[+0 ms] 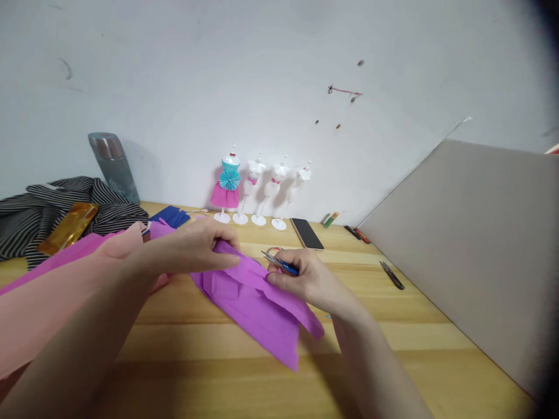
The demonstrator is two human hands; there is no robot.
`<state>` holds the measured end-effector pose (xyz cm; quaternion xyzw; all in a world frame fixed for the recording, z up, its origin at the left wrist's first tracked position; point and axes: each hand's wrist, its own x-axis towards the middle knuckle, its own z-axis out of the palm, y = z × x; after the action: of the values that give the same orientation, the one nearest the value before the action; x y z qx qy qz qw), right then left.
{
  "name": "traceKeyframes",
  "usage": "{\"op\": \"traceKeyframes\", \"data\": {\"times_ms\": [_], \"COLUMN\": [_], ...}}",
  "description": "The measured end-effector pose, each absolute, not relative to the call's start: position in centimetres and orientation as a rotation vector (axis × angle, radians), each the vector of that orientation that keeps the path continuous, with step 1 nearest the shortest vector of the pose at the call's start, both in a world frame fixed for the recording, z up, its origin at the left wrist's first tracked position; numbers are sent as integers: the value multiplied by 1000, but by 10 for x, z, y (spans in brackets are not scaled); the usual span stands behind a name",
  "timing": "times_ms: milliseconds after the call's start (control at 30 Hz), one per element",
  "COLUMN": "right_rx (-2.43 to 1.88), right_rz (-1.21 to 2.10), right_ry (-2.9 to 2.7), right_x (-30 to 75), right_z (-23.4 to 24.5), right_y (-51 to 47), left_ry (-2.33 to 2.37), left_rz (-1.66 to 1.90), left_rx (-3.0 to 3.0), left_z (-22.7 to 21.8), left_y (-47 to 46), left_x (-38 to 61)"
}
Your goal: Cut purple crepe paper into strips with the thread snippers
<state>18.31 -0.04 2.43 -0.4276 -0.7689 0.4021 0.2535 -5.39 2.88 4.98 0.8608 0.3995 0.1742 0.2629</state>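
Note:
My left hand [209, 247] pinches the upper edge of a purple crepe paper sheet [257, 314] between thumb and fingers. The sheet hangs folded over itself, its lower corner slanting down to the right above the table. My right hand [301, 276] is closed around small blue-handled snips [286, 266], whose pointed blades face up and left. The thumb of that hand also touches the purple sheet's edge. Behind the hands stand several small white dress-form mannequins [279, 171]; the leftmost wears a pink skirt [225, 195] and a turquoise pleated rosette [229, 179].
On the wooden table [183, 349] lie a phone [308, 234], black snips [392, 275] and a small green item [331, 219]. At left are peach paper [87, 279], a blue folded piece [170, 216], striped cloth [117, 212] and a bottle [113, 166]. A pale panel [463, 244] borders the right.

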Motion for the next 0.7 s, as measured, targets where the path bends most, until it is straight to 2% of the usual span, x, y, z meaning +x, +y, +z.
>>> {"op": "traceKeyframes", "data": {"times_ms": [167,500,700], "right_rx": [-1146,-1056,-1001], "right_rz": [1054,964,471], "right_ry": [-2095,-2165,-2322], "right_x": [184,186,203], "right_z": [22,25,30], "right_y": [1,0,4], "left_ry": [1123,999,969], "left_rz": [567,447,468], "left_rx": [2202,2106,1916], "left_z": [34,27,24], "left_y": [36,42,49], "left_x": [-40,-42,-48]}}
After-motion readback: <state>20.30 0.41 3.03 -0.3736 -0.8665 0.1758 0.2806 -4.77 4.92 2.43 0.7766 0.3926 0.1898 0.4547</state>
